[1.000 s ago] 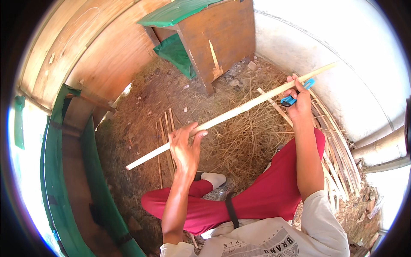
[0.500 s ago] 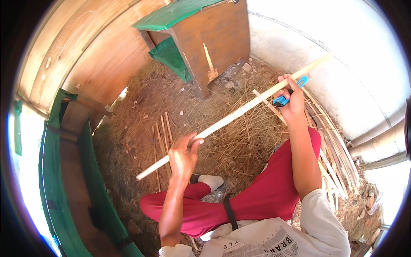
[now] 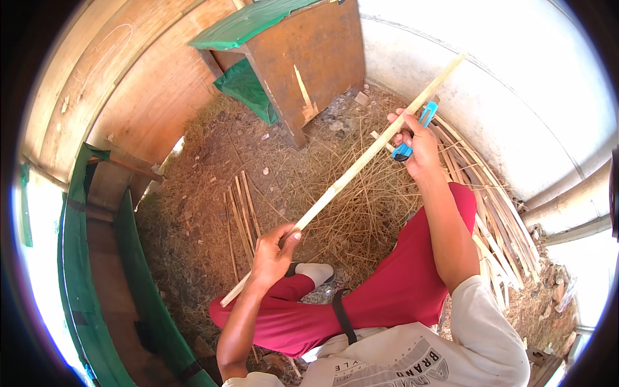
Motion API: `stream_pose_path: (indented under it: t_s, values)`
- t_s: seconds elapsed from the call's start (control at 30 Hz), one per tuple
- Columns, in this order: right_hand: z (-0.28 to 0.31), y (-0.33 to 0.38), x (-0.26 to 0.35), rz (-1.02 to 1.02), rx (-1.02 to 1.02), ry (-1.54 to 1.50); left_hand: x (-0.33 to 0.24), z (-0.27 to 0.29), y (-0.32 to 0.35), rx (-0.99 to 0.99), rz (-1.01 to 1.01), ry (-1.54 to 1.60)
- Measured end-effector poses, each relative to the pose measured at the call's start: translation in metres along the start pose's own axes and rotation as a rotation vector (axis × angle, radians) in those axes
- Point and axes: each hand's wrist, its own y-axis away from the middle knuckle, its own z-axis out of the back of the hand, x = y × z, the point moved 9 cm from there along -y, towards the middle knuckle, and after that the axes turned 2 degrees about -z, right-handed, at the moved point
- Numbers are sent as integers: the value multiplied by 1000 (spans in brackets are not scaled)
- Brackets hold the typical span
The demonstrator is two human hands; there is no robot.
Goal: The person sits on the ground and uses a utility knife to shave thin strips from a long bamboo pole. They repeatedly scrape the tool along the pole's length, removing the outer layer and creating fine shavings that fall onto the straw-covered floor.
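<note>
A long pale bamboo strip (image 3: 351, 173) runs slantwise across the space above my lap, its far end up by the white wall. My left hand (image 3: 273, 253) is closed round it near its lower end, which reaches over my red-trousered knee. Higher up, my right hand (image 3: 420, 145) has its fingers and thumb against the strip. That same hand also holds a blue utility knife (image 3: 427, 115) in its palm. The tip of the knife's blade is too small to make out clearly.
Shavings (image 3: 351, 213) litter the dirt floor. Several thin strips (image 3: 243, 209) lie to the left, and a bundle of longer strips (image 3: 500, 216) lies at the right. A brown wooden cabinet (image 3: 316, 58) with green covering stands at the back; a green-edged trough (image 3: 97, 258) is on the left.
The strip has swung steeper, its lower end drawn toward me and its far end shifted left. My left hand moved nearer; my right hand, with the knife, moved left.
</note>
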Motion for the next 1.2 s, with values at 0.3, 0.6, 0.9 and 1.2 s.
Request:
stream_pose_path:
  t_s: [0.3, 0.6, 0.9, 1.2]
  values:
    - [4, 3, 0, 58, -61, 178, 22, -4, 8, 176, 125, 122]
    - [11, 1, -7, 37, -135, 187, 18, -8, 18, 242, 189, 141]
    - [0, 5, -6, 24, -47, 165, -32, 8, 25, -141, -242, -248]
    - [-36, 30, -26, 38, 219, 709, 35, -20, 44, 86, 398, 597]
